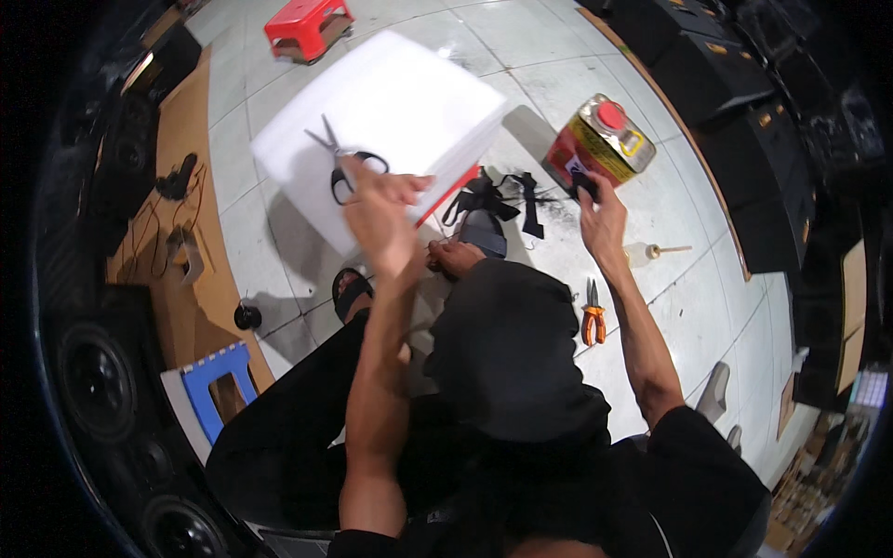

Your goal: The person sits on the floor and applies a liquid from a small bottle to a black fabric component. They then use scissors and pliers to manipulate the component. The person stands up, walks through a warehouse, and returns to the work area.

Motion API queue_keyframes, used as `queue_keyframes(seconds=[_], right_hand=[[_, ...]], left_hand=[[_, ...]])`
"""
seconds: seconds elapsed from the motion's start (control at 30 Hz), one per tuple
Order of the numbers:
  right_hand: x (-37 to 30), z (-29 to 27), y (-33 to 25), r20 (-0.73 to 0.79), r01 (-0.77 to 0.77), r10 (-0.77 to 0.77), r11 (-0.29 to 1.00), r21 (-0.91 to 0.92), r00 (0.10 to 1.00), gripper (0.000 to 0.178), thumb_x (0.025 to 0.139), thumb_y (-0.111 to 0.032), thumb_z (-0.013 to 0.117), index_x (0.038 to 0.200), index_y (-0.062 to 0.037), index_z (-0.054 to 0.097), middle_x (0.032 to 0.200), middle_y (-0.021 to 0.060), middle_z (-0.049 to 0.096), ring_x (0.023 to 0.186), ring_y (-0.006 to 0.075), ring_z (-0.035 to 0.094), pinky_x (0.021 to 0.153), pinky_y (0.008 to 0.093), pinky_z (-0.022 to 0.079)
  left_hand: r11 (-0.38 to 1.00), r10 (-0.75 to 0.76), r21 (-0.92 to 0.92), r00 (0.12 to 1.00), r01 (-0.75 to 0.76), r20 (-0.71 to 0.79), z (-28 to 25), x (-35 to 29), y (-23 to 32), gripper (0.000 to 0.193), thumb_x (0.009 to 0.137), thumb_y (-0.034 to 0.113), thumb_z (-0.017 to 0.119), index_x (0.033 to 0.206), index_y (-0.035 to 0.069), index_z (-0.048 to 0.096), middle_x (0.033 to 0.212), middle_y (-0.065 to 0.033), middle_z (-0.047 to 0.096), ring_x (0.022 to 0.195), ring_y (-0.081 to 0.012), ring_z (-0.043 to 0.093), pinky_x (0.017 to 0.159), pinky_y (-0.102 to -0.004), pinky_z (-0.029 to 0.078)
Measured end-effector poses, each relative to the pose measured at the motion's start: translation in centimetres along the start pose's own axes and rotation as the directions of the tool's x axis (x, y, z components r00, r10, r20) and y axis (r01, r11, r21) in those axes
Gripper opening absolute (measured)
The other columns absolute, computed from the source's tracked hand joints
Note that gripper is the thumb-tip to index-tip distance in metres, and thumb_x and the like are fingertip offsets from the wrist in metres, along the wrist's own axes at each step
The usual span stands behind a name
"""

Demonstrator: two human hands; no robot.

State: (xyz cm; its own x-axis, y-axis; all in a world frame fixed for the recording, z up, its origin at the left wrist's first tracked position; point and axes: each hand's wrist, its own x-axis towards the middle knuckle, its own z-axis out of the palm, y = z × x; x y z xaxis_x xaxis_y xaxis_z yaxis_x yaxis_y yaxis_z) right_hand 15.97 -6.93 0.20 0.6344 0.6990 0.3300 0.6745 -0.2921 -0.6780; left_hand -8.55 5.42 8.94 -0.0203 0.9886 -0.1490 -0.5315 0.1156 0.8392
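My left hand (383,223), slightly blurred, is over a white foam-like block (409,88). Its fingers are on the black handles of a pair of scissors (337,153), whose blades are spread and point away from me. My right hand (603,219) pinches a small dark piece (583,184) close to the front of a metal can (605,139) with a red cap. Black strips (484,195) lie on the floor between the block and the can. Beside them is a grey piece (484,234), with bare skin partly hidden by a dark rounded shape (507,349).
Orange-handled pliers (593,314) lie near my right forearm, and a thin stick (672,249) lies beyond it. A red stool (307,28) stands at the back, a blue-and-white one (219,381) at left. Black speaker boxes (98,372) line the left; dark boxes (716,74) line the right.
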Motion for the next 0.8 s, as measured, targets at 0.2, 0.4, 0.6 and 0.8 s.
queue_keyframes(seconds=[0.2,0.4,0.6,0.8], right_hand=[[3.2,6.6,6.1,0.223,0.052,-0.029,0.994,-0.100,0.974,0.020,0.077,-0.013,0.057,0.094,-0.0033,0.061,0.085,0.0220,0.061,0.078,0.0374,0.059,0.068,0.0418,0.047],[0.1,12.2,6.4,0.413,-0.260,0.180,0.954,0.148,0.893,0.032,0.076,-0.019,0.057,0.105,-0.0043,0.060,0.090,0.0198,0.063,0.085,0.0311,0.061,0.076,0.0357,0.047],[-4.6,8.9,11.9,0.149,-0.316,0.306,0.947,0.049,0.940,0.026,0.075,-0.016,0.055,0.094,0.0000,0.063,0.073,0.0178,0.063,0.066,0.0300,0.063,0.064,0.0365,0.050],[-10.0,1.5,10.8,0.311,-0.508,0.600,0.795,-0.331,0.737,0.043,0.079,-0.040,0.056,0.070,0.0000,0.066,0.064,0.0190,0.061,0.063,0.0365,0.061,0.063,0.0419,0.049]], left_hand=[[0.998,0.066,-0.024,0.997,-0.066,0.038,0.8,0.0,2.5,0.040,0.092,0.037,0.042,0.065,0.008,0.042,0.063,-0.0060,0.048,0.064,-0.0179,0.051,0.068,-0.0355,0.045],[0.996,0.045,0.075,0.996,-0.050,0.071,1.0,-1.3,2.5,0.031,0.089,0.029,0.048,0.069,0.006,0.047,0.065,-0.0066,0.050,0.062,-0.0166,0.051,0.062,-0.0335,0.045],[0.955,0.162,0.242,0.985,-0.170,0.055,2.5,-0.9,-1.2,0.013,0.084,0.008,0.057,0.094,-0.001,0.056,0.069,-0.0049,0.053,0.058,-0.0138,0.053,0.058,-0.0293,0.049],[0.974,0.050,0.218,0.997,-0.063,0.061,1.4,-1.8,0.5,0.037,0.091,0.033,0.045,0.066,0.006,0.048,0.050,-0.0040,0.041,0.046,-0.0130,0.040,0.065,-0.0356,0.048]])
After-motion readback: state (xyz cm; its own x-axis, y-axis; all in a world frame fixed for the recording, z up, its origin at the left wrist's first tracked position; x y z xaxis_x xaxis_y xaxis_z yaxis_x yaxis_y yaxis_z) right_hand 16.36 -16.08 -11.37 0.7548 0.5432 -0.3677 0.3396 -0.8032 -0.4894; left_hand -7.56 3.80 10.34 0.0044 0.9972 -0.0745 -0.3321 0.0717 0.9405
